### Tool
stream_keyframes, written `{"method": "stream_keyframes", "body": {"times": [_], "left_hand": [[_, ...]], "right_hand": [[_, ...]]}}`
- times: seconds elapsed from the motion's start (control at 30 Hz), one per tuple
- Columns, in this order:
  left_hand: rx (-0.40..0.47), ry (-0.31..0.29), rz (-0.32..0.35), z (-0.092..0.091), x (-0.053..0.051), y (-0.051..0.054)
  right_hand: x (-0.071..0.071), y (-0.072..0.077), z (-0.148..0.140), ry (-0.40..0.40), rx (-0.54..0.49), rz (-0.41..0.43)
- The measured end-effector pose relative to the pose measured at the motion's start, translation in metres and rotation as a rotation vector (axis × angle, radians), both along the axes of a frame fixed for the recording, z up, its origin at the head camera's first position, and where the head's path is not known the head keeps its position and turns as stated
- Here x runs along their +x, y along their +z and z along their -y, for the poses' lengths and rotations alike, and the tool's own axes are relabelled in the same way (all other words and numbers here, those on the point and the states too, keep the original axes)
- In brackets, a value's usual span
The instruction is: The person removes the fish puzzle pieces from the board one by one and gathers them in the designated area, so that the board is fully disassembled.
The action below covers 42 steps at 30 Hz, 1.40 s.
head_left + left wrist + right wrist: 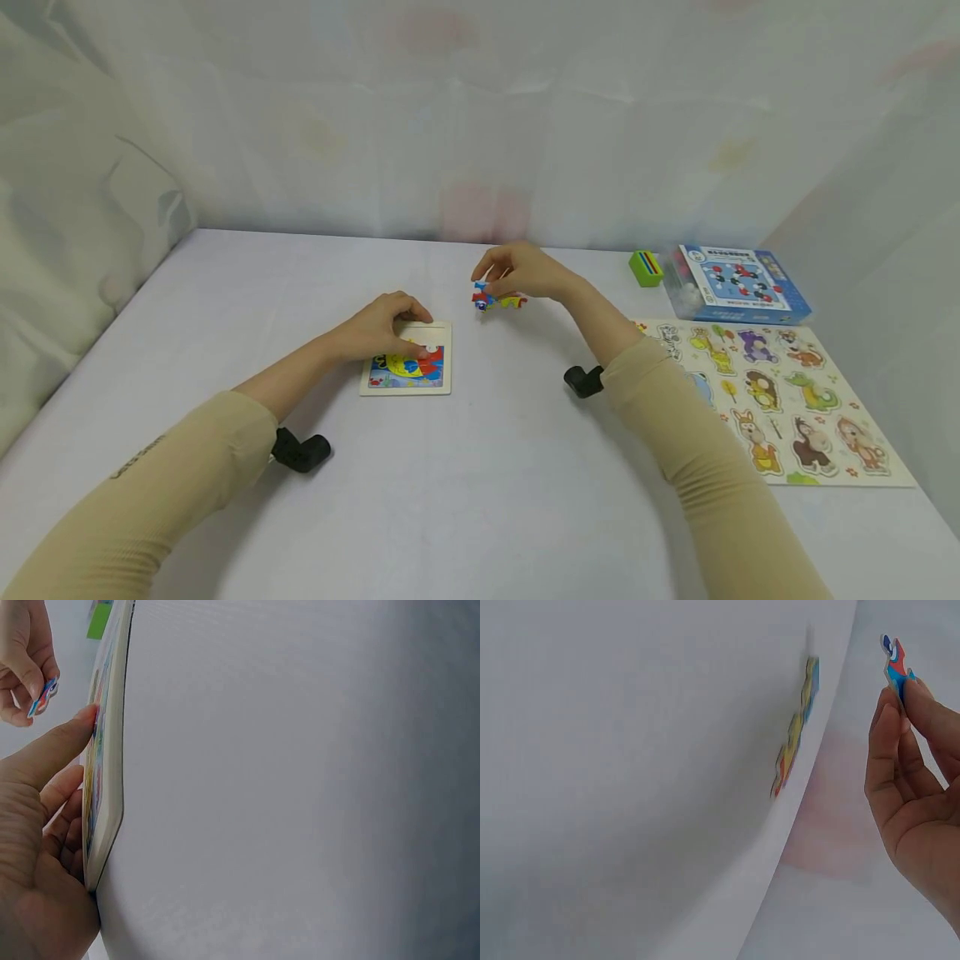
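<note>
My left hand [386,325] rests over a small framed jigsaw puzzle [406,389] on the table, its thumb touching the printed face. In the left wrist view the puzzle [112,765] shows nearly edge-on beside the thumb and bent fingers. Colourful picture parts fill some of the frame; the hand covers part of it. Behind and to the right, my right hand [525,271] pinches a red-and-blue puzzle piece [896,667] between thumb and fingers, held above the table. Other colourful puzzle pieces [791,742] lie on the table below that hand.
A green block with coloured stripes [646,268] stands at the back right, next to a blue-lidded clear box [750,285]. In front of them lies a large animal puzzle board [847,408], partly behind the right sleeve. A white curtain [450,125] hangs behind the table.
</note>
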<state>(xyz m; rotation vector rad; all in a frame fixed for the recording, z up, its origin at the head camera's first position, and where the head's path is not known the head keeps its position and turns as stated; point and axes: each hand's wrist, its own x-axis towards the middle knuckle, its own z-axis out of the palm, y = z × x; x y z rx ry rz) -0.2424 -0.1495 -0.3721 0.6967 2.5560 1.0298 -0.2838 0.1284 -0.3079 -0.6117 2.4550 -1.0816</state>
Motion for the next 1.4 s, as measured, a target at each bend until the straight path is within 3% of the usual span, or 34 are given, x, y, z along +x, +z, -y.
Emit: {"method": "stream_keyframes", "body": {"times": [0.2, 0.63, 0.93, 1.4], "left_hand": [[0.009, -0.003, 0.001, 0.0, 0.001, 0.001], [0.002, -0.005, -0.008, 0.002, 0.0, -0.001], [0.001, -0.009, -0.015, 0.001, -0.001, -0.002], [0.002, -0.001, -0.006, 0.0, 0.001, 0.001]], "right_hand": [[-0.008, 0.0, -0.023, -0.064, 0.003, 0.021], [-0.02, -0.006, -0.061, -0.112, 0.083, 0.088], [-0.018, -0.009, -0.068, -0.134, 0.15, 0.12], [-0.022, -0.019, -0.066, -0.161, 0.222, 0.09]]}}
